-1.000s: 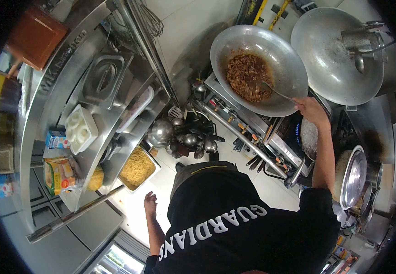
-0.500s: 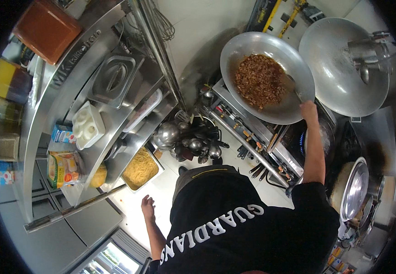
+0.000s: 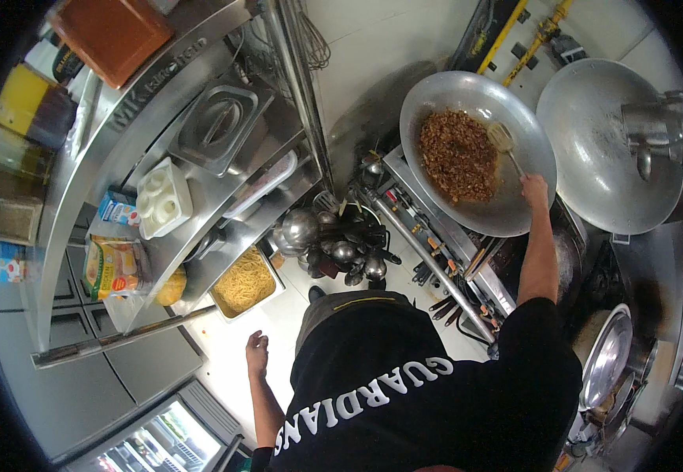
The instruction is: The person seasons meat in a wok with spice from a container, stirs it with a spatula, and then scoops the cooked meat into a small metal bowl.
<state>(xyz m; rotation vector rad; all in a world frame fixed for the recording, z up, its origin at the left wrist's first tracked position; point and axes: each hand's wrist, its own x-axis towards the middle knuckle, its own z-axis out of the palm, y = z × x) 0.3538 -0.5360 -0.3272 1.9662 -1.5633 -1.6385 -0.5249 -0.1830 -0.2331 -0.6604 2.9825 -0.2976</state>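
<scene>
A large wide metal wok (image 3: 507, 212) sits on the stove at the upper right, holding browned minced meat (image 3: 458, 157). My right hand (image 3: 534, 191) is closed round the handle of a spatula (image 3: 501, 138). The spatula's broad head, which looks slotted, is inside the wok at the right edge of the meat. Low on the left, my left hand (image 3: 257, 354) hangs beside my body with loosely bent fingers and nothing in it. Nearest to that hand is a rectangular metal pan of yellow noodles (image 3: 245, 283).
Another large wok (image 3: 609, 149) stands right of the first. Ladles (image 3: 334, 240) hang in a cluster ahead of me. Steel shelving (image 3: 223, 208) on the left holds a lidded metal container (image 3: 214, 130) and a white tray (image 3: 170, 197). A metal basin (image 3: 611, 354) is at far right.
The spatula has come into fuller view, its head now at the meat's right edge. The meat looks spread differently. The view has shifted slightly; my left hand hangs as before.
</scene>
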